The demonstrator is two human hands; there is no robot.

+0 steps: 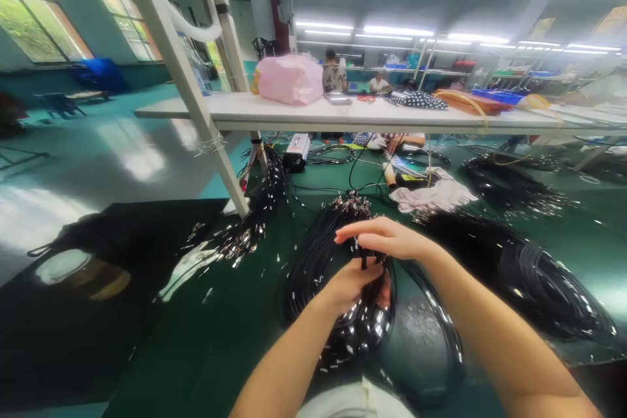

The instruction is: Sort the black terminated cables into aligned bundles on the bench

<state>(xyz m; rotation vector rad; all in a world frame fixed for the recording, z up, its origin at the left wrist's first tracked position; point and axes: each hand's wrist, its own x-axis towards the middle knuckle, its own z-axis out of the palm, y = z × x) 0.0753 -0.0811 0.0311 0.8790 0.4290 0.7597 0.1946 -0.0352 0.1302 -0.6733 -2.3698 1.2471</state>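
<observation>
A looped bundle of thin black cables (313, 255) with shiny metal ends lies in front of me on the green table (235, 339). My left hand (355, 284) is closed around several strands at the bundle's right side, and the ends hang down below it. Just above it, my right hand (392, 238) reaches across from the right. Its fingers point left and are stretched out over the cables; whether they touch any strand I cannot tell. The far side of the bundle is partly hidden behind both hands.
Another large black cable coil (519, 274) lies to the right, near a pale pink cloth (435, 192). More cables (264, 209) run beside the shelf post (196, 91) at left. Above the table spans a white shelf (294, 119) carrying a pink bag (289, 80). A co-worker's hands (394, 142) show beyond.
</observation>
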